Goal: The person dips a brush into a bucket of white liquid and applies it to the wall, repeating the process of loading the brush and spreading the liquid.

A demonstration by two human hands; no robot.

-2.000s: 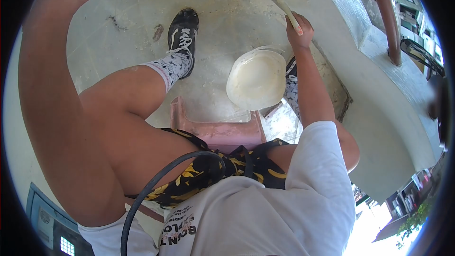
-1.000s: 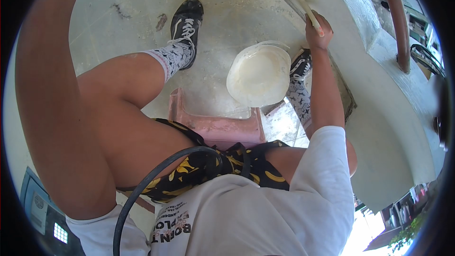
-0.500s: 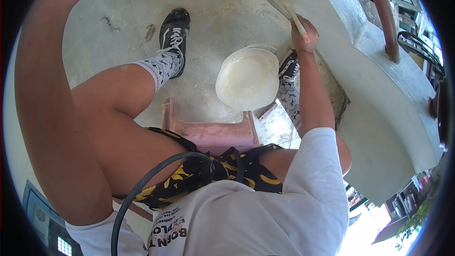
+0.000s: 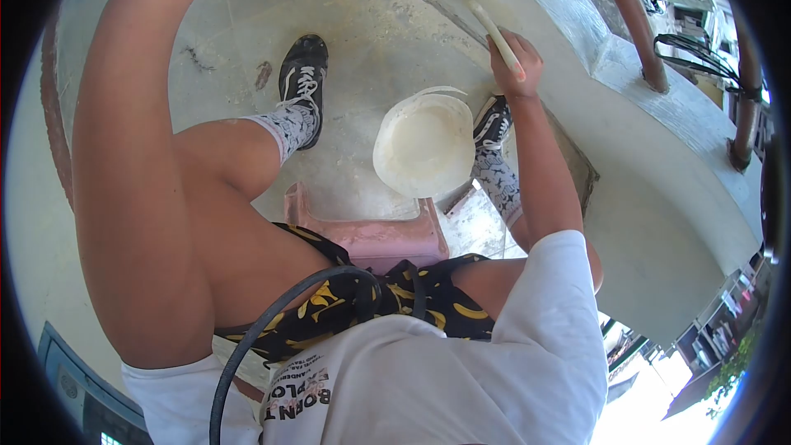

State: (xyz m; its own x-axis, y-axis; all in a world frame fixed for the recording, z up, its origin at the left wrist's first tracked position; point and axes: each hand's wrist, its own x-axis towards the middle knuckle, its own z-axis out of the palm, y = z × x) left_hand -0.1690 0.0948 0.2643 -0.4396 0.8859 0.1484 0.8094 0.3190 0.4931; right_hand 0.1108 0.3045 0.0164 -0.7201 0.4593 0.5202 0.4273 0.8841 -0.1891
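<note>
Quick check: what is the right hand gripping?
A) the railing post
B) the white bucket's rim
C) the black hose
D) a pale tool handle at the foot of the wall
D: the right hand is closed around the pale tool handle, whose far end meets the wall, clear of the white bucket.

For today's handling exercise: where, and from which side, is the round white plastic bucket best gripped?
Probably by the thin white handle at the far rim of the round white plastic bucket, from above: it stands upright, open, holding pale liquid, so a level lift suits.
</note>
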